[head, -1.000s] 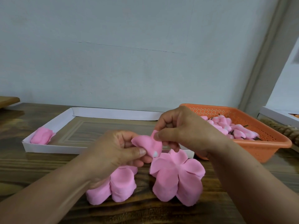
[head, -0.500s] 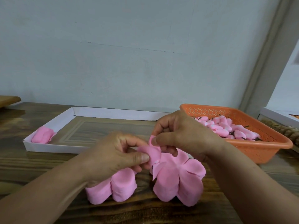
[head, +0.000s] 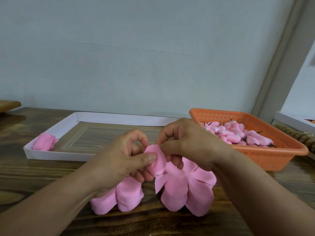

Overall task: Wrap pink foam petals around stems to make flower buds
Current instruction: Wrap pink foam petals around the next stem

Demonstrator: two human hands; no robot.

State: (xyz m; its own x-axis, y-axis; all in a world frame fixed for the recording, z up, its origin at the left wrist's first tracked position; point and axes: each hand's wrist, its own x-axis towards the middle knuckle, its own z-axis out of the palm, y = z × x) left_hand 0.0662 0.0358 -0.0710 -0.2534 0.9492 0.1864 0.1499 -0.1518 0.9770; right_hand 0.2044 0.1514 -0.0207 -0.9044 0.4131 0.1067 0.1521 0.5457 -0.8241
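Note:
Between both hands sits a pink foam petal (head: 157,160), curled round a small bud whose white-spotted tip shows at its lower end. My left hand (head: 122,159) pinches it with the thumb pressed on its front. My right hand (head: 187,142) grips its top edge between thumb and forefinger. The stem is hidden inside the petal and fingers. Under the hands, stacks of loose pink petals (head: 187,191) lie fanned on the wooden table, with another stack (head: 119,195) below my left wrist.
An orange plastic basket (head: 276,154) at the right holds several pink buds with dark stems (head: 235,133). A shallow white cardboard tray (head: 56,155) at the back left holds one pink petal bundle (head: 44,142). A wall rises behind the table.
The petal has been rolled tighter round the bud, and both hands have sunk slightly toward the petal stacks. My left thumb now presses on the petal's front.

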